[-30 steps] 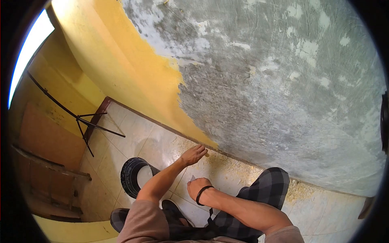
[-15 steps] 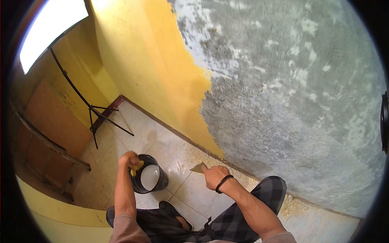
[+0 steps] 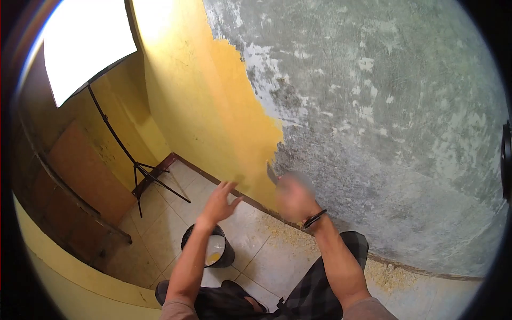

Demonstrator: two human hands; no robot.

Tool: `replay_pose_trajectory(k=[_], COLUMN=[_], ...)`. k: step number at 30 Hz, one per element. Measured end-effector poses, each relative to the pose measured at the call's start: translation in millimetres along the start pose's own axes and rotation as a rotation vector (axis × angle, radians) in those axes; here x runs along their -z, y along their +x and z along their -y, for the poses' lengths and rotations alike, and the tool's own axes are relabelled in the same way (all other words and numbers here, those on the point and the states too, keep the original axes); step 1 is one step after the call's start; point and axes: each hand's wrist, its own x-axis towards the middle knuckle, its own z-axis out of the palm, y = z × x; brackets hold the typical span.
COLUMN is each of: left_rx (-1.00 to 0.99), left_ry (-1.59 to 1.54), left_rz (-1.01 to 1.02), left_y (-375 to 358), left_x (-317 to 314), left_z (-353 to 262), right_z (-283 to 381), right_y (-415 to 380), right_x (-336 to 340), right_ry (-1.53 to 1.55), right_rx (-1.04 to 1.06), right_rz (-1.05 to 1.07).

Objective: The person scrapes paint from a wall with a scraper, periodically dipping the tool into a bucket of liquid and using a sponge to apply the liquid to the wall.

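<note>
My left hand (image 3: 220,204) is empty, fingers spread, raised above the black bucket (image 3: 228,255) and close to the yellow wall. Whitish liquid (image 3: 217,244) fills part of the bucket, and a yellow sponge (image 3: 213,258) lies in it. Part of the bucket's rim is hidden behind my left forearm. In my right hand (image 3: 296,198), which is blurred, I grip a scraper (image 3: 271,173). Its blade points up at the wall, right by the ragged edge where yellow paint (image 3: 229,117) gives way to bare grey plaster (image 3: 341,138).
Scraped paint flakes (image 3: 290,232) litter the tiled floor along the wall base, with more flakes (image 3: 392,274) farther right. A bright panel light (image 3: 90,48) stands on a black tripod (image 3: 140,165) at the left. Behind it leans a brown board (image 3: 88,176).
My left hand has let go of the sponge, now in the bucket, and moved up and right toward the wall. My right hand has raised the scraper from near the floor to the paint edge.
</note>
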Motion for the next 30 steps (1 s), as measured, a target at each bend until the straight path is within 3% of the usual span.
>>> replay_pose_trajectory(k=[1, 3, 6, 15, 21, 24, 26, 28, 29, 30], left_rx=[-0.126, -0.266, -0.327, -0.32, -0.346, -0.113, 0.231, 0.487, 0.536, 0.595], left_ry=[-0.038, -0.082, -0.079, -0.181, -0.222, -0.273, -0.438, -0.454, -0.444, -0.489], left_rz=[-0.231, -0.335, -0.398, -0.699, -0.793, -0.955, -1.027, -0.698, -0.706, -0.535], left_y=[10.0, 24.9, 39.6, 81.2, 82.8, 55.2, 22.1, -29.7, -55.0, -80.6], left_x=[-2.1, -17.1, -46.2, -95.9, -101.8, -118.3, -156.1, -195.1, -216.2, -236.4], left_z=[-33.7, -68.6, -99.0, -106.5, -104.8, -106.9, -101.9, -85.2, -76.6, -66.0], right_z=[9.7, 9.5, 13.9, 33.1, 29.4, 20.4, 9.0, -8.4, -44.9, -74.8], right_y=[-3.7, -0.9, -6.9, 1.4, -5.6, -3.9, 12.5, 37.9, 61.7, 77.5], right_x=[-1.1, 2.9, 0.4, 6.0, 12.6, 9.3, -12.5, -36.8, -42.5, -57.5], right_ry=[0.072, 0.112, 0.171, 0.212, 0.165, 0.063, -0.035, -0.454, -0.686, -0.816], right_rx=[0.0, 0.013, 0.036, 0.061, 0.099, 0.055, 0.006, 0.042, 0.227, 0.318], right_rz=[-0.019, -0.025, -0.067, -0.122, -0.036, 0.032, 0.044, 0.229, 0.354, 0.445])
